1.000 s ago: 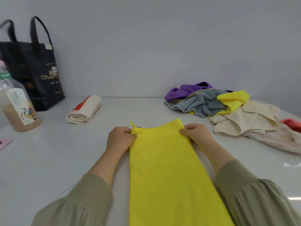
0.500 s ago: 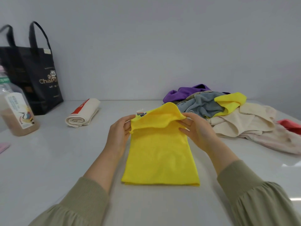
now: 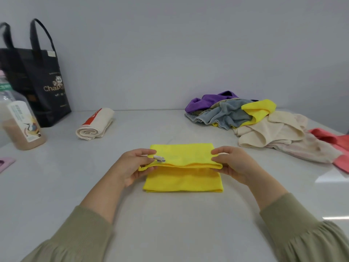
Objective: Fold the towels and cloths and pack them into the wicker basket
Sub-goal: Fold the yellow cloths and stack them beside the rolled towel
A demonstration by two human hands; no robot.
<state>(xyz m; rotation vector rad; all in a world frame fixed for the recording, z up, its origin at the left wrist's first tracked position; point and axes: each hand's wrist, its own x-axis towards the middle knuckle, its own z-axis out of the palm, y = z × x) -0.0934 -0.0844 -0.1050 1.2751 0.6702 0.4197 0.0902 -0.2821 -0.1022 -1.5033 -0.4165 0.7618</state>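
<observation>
Head view: yellow cloth [image 3: 182, 179] lies folded at centre of the white table [image 3: 170, 229], top layer doubled toward the person, its free edge lifted slightly off the lower layer. Left hand [image 3: 135, 167] pinches that edge at its 9 o'clock end, thumb and fingers curled on the fabric; small white tag [image 3: 159, 158] sticks out just beside the fingertips. Right hand [image 3: 233, 164] pinches the same edge at the 3 o'clock end. Olive sleeves [image 3: 79, 237] at bottom corners. Loose cloth pile [image 3: 236, 116] at 2 o'clock: purple, grey, yellow, cream, well apart from the folded one; coral cloth [image 3: 338, 146] at 3 o'clock edge. Rolled cream towel [image 3: 94, 126] at 10 o'clock. Black tote bag [image 3: 39, 84] against the wall further left, bottle [image 3: 19, 125] in front of it at 9 o'clock.
</observation>
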